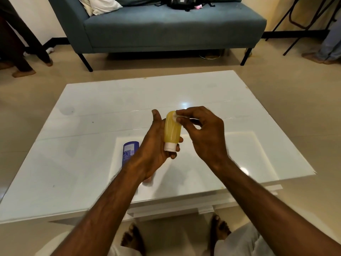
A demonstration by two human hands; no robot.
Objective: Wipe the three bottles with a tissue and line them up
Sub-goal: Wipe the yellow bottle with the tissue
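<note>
My left hand [153, 150] grips a small yellow bottle [172, 131] above the white table [77, 163], its white cap pointing down toward me. My right hand [204, 133] pinches a small wad of white tissue [176, 116] against the bottle's far end. A blue bottle [129, 151] lies on the table to the left, partly hidden behind my left wrist. Something small and pinkish [148, 180] shows under my left forearm; I cannot tell what it is.
A grey-blue sofa [166, 28] with a black bag [184, 2] and a pillow stands beyond the table. People's legs and feet are at the far left [24, 71] and far right [326, 56]. My own feet [132, 239] are under the table's near edge.
</note>
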